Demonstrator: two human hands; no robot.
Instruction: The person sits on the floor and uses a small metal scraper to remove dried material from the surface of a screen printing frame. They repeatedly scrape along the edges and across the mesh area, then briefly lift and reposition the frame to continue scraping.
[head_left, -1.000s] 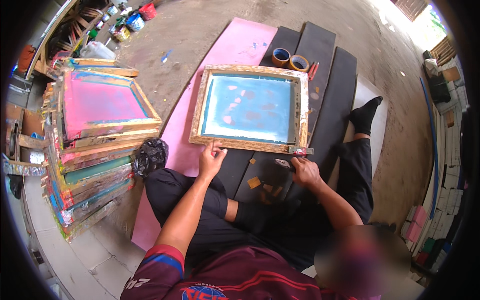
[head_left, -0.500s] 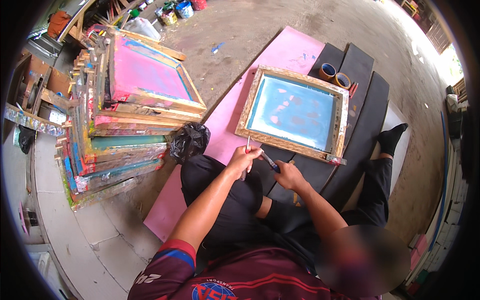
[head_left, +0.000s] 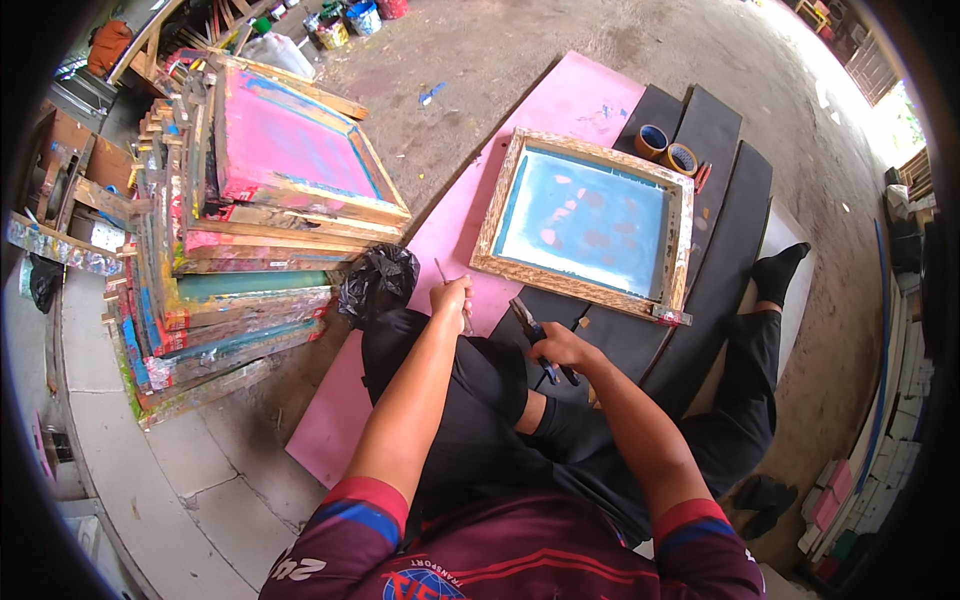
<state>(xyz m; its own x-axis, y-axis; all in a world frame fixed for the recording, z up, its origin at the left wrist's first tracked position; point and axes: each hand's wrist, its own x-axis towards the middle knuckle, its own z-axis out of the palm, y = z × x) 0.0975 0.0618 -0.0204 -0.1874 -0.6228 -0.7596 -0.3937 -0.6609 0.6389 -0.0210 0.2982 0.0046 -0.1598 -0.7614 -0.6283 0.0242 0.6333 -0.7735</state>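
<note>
My left hand (head_left: 453, 300) is closed on a thin stick-like tool (head_left: 441, 269) above my bent knee. The tool's tip points up and away, and my fingers hide most of it. To the right, my right hand (head_left: 563, 346) grips a pair of pliers (head_left: 523, 315), jaws toward the far left and dark handles below the palm. Just beyond both hands lies a wooden screen-printing frame (head_left: 560, 288) with blue mesh marked by pinkish patches. A small metal piece (head_left: 672, 317) sits at its near right corner. Neither hand touches the frame.
A tall stack of paint-stained screen frames (head_left: 290, 150) stands at left, with a black plastic bag (head_left: 380, 283) beside it. Black boards (head_left: 715, 220) and a pink sheet (head_left: 570, 95) lie under the frame. Two tape rolls (head_left: 681, 159) and red-handled tools (head_left: 703, 178) lie beyond its far right corner.
My hands have parted. The left moved up and left with the stick-like tool; the pliers in my right hand came away from it, their jaws now spread and pointing up.
</note>
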